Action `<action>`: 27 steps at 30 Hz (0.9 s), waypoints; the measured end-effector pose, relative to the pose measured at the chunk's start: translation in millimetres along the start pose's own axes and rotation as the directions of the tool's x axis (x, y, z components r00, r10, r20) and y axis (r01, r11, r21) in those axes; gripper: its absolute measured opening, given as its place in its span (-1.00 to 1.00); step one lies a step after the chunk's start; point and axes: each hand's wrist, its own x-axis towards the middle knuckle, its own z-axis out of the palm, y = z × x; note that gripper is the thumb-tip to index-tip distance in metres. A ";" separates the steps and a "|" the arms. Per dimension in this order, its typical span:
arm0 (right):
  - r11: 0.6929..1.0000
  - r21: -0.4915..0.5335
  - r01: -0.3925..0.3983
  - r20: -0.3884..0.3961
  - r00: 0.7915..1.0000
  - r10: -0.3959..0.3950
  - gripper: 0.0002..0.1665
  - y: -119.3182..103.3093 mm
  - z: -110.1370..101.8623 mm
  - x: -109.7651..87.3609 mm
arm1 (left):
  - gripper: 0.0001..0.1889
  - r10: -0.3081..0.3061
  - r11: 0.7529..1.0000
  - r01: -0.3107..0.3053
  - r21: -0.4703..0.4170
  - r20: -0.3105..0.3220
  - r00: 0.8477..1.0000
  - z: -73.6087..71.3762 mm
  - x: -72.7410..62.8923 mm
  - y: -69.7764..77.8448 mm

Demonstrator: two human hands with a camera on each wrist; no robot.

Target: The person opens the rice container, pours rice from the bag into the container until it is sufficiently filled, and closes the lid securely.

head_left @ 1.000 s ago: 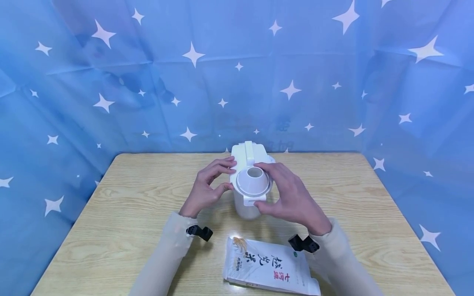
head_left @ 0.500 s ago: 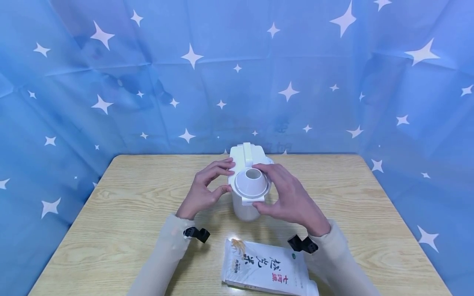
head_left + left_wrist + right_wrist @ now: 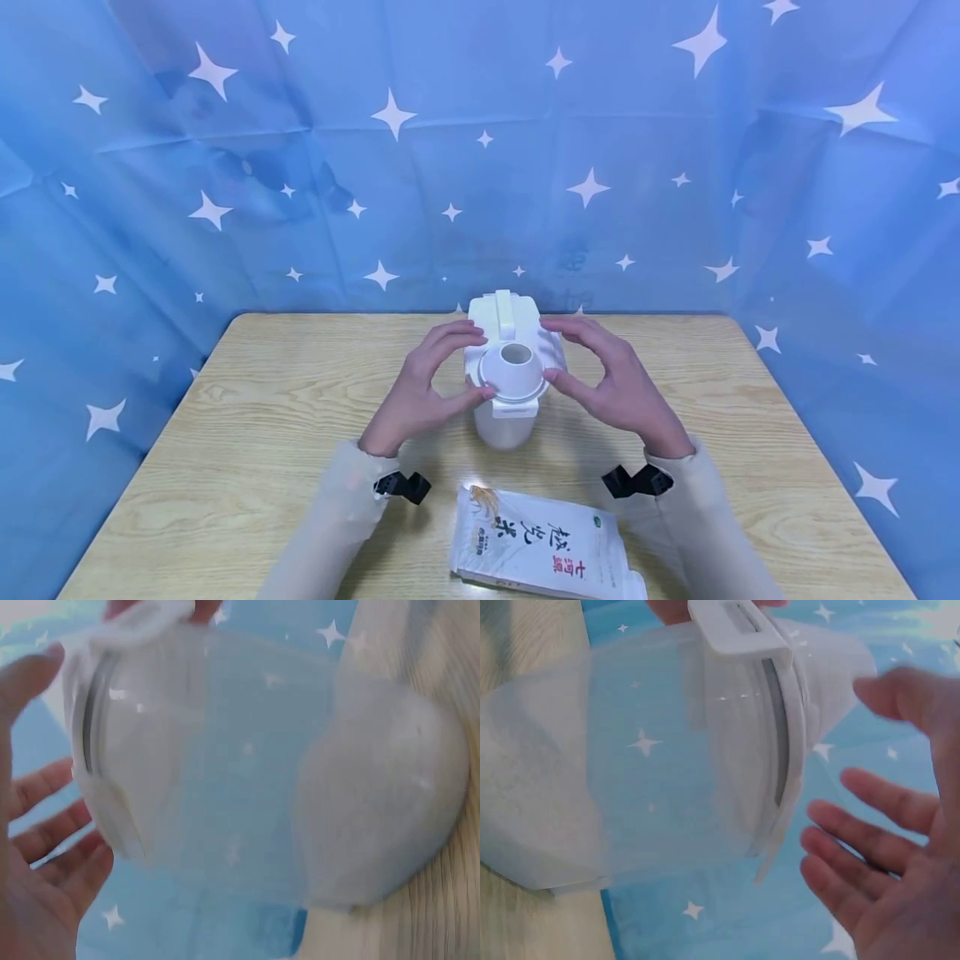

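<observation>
A translucent rice container, pale grains in its bottom, stands upright on the table. Its white lid carries a raised bar handle and a cone-shaped cup with an opening on top. My left hand holds the lid's left edge, thumb near the cup's base; in the left wrist view its fingertips meet the rim. On the other side, my right hand curves beside the lid, holding nothing. Its spread fingers stand apart from the rim in the right wrist view.
A white rice bag with dark and red lettering lies flat in front of the container, near my right sleeve. The wooden table ends at a blue star-patterned curtain.
My right hand has let go of the cup and lid and shifted right, its thumb leaving the front latch. The left thumb has moved right, onto the front of the lid.
</observation>
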 end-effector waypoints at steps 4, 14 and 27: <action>0.992 0.083 -0.097 -0.041 0.994 0.100 -0.39 7.9 3.6 1.5 | -0.36 0.017 0.998 -0.015 0.058 -0.039 0.999 8.5 0.9 12.4; 0.935 0.250 -0.249 -0.025 0.964 0.264 -0.46 21.6 16.8 3.7 | -0.42 0.012 0.994 -0.001 0.112 -0.097 0.995 24.2 -1.5 37.0; 0.943 0.172 -0.284 -0.038 0.955 0.294 -0.46 12.6 14.6 3.4 | -0.44 0.014 0.998 -0.010 0.065 -0.073 0.997 18.0 -1.8 29.3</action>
